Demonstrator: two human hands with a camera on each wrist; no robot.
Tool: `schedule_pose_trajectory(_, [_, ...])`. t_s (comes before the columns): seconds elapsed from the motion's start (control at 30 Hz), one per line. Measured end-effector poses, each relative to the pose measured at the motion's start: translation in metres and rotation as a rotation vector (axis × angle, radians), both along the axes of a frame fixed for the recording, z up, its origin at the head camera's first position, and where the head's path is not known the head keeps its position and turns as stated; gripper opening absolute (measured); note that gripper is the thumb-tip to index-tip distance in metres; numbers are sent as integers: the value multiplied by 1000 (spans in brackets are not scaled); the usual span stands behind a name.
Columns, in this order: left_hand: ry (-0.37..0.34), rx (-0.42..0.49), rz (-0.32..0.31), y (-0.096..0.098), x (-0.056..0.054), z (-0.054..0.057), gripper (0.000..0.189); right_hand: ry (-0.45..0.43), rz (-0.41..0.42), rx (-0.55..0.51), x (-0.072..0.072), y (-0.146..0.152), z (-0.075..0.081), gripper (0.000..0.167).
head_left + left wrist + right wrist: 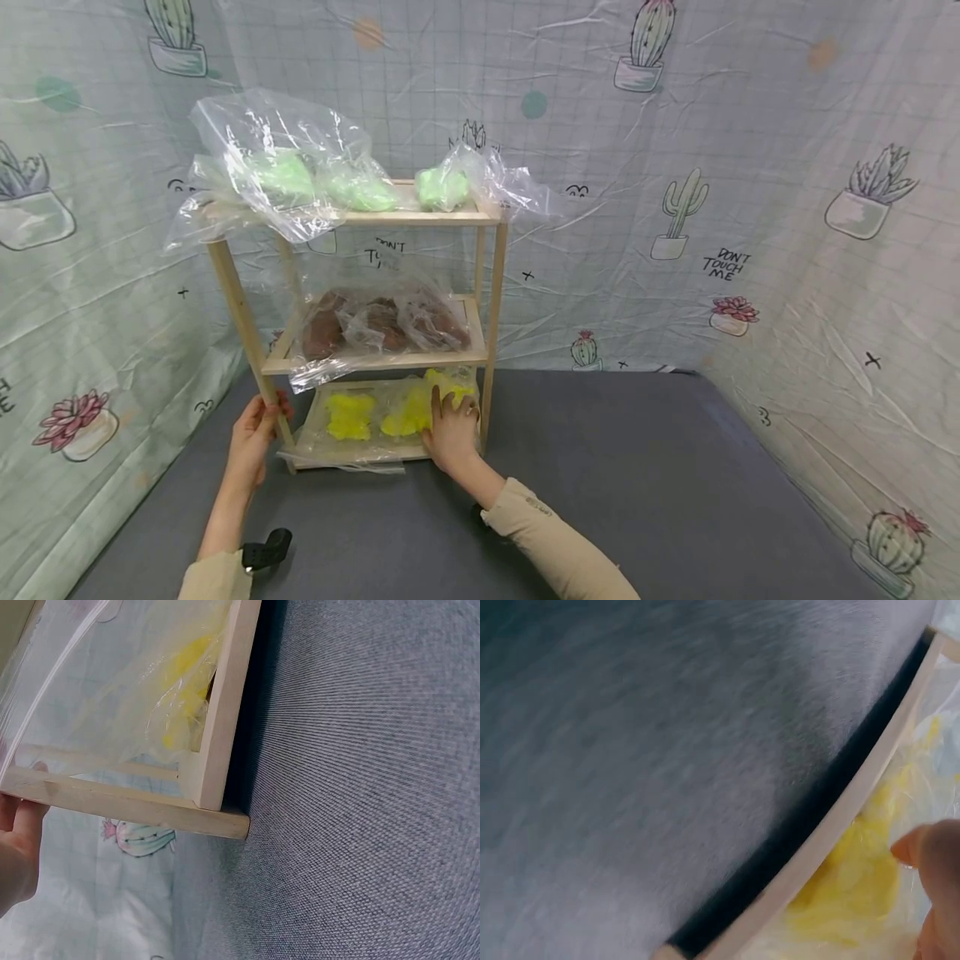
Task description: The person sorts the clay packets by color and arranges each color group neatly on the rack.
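Observation:
A three-tier wooden shelf (495, 300) stands on the dark table. My left hand (253, 429) grips its front left post (242, 312) low down; the left wrist view shows fingers around that post (112, 804). Over the right part of the bottom tier, my right hand (455, 433) reaches in with fingers loosely spread at a clear bag of yellow lumps (408, 414). In the right wrist view the thumb (930, 855) lies right against the bag of yellow stuff (855, 881). Another yellow lump (350, 417) lies left on the same tier.
Clear bags of brown lumps (382, 325) fill the middle tier. Bags of pale green lumps (360, 192) sit on top, their loose plastic (525, 192) overhanging both ends. Bag edges (352, 462) stick out past the bottom tier. A printed curtain (600, 250) hangs behind.

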State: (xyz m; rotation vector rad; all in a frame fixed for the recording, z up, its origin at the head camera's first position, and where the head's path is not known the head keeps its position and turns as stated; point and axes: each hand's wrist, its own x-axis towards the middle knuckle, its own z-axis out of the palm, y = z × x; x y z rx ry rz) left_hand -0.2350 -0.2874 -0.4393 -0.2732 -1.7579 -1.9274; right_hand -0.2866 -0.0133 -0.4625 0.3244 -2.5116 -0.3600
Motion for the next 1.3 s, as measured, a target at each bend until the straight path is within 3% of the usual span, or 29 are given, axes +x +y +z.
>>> schedule_pose_trajectory(0.23, [9, -2, -6, 0, 0, -1, 18, 50, 53, 122, 10, 9, 4, 71])
schedule_pose_trajectory(0.57, [1, -30, 17, 0, 1, 0, 19, 28, 164, 150, 15, 22, 5, 66])
schedule_pose_trajectory(0.77, [6, -30, 14, 0, 1, 1, 21, 35, 164, 186, 12, 27, 1, 63])
schedule_pose_trajectory(1.07, [49, -18, -30, 0, 2, 0, 21, 161, 210, 132, 0, 27, -4, 54])
schedule_pose_trajectory(1.3, [33, -26, -14, 0, 2, 0, 20, 139, 208, 151, -5, 25, -5, 52])
